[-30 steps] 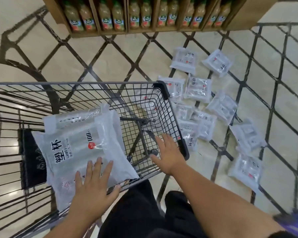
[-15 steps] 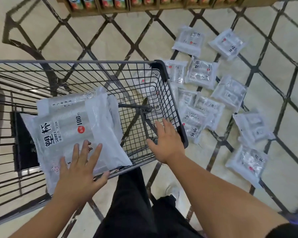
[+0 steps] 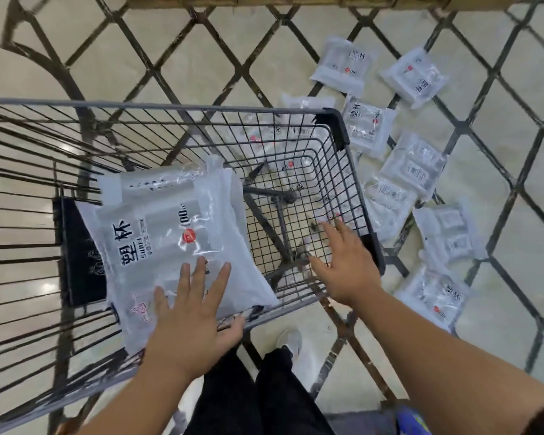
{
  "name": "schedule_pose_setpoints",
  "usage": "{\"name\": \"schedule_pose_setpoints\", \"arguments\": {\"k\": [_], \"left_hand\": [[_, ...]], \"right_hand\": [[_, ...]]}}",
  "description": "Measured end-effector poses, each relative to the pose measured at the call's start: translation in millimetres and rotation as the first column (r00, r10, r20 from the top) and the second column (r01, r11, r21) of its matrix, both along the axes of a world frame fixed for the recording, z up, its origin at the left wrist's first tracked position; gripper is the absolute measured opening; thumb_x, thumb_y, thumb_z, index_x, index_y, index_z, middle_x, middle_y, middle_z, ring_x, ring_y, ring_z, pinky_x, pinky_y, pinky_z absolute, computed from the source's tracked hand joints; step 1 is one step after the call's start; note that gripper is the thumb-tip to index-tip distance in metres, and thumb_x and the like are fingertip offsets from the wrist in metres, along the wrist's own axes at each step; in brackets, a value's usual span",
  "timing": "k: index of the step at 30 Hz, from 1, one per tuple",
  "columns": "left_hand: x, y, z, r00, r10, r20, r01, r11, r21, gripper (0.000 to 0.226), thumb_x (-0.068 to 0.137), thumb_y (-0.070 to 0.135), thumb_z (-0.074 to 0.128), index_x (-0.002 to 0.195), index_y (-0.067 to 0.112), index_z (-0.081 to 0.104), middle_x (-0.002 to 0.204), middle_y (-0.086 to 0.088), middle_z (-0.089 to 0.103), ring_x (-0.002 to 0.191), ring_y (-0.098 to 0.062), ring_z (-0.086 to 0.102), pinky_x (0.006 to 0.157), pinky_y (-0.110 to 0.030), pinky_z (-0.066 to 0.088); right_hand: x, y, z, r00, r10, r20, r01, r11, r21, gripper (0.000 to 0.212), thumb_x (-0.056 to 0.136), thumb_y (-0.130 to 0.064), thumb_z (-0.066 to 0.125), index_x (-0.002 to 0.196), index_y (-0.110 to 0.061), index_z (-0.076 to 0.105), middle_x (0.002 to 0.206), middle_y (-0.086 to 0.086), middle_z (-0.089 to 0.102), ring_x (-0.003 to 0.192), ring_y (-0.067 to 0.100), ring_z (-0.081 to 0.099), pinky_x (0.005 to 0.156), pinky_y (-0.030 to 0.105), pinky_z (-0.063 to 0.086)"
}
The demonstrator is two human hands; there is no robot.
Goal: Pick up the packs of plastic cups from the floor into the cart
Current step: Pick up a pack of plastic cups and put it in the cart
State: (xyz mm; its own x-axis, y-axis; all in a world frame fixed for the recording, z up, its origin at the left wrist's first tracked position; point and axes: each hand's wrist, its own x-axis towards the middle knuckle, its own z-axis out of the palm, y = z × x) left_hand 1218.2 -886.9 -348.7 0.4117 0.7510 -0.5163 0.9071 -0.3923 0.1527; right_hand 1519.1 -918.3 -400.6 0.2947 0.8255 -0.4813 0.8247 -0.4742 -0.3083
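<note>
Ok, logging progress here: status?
Left hand open, flat on pack in cart. Right hand open over cart. More packs on floor.

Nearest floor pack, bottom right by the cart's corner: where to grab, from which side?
The nearest floor pack lies flat with slack film edges. Likely pinch its near edge from above with the right hand, open and closest; the flat face offers no wrap.
</note>
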Motion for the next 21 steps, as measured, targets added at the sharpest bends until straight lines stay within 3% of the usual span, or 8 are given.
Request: {"name": "schedule_pose_setpoints", "arguments": {"k": [6,12,21], "left_hand": [[26,-14,0,1.0,0.003,0.013,-0.002,1.0,-0.028,0.085,0.081,0.077,0.016,0.145,0.047,-0.03,0.16,0.0,-0.029,0.146,-0.024,-0.028,0.116,-0.064,-0.002],[19,-5,2,1.0,-0.018,-0.017,0.018,1.0,0.005,0.085,0.079,0.08,0.01,0.146,0.046,-0.03,0.159,0.001,-0.03,0.148,-0.026,-0.026,0.115,-0.069,0.005],[7,16,5,0.999,-0.039,-0.029,0.04,0.998,0.055,0.089,0.082,0.08,0.019,0.144,0.045,-0.033,0.157,0.003,-0.036,0.146,-0.025,-0.031,0.112,-0.072,0.001]], "right_hand": [[26,-16,-1,0.999,-0.007,0.034,0.007,1.0,-0.002,0.077,0.091,-0.057,0.042,0.157,-0.035,0.009,0.167,-0.001,0.006,0.152,0.021,0.01,0.119,0.047,0.023],[18,-10,0,1.0,0.011,0.025,-0.011,1.0,-0.013,0.079,0.092,-0.06,0.04,0.158,-0.033,0.007,0.167,-0.001,0.002,0.152,0.022,0.009,0.12,0.045,0.022],[1,-7,-1,0.999,-0.046,0.008,0.046,0.998,0.048,0.076,0.091,-0.058,0.038,0.157,-0.032,0.01,0.166,0.0,0.006,0.151,0.021,0.011,0.119,0.047,0.024]]}}
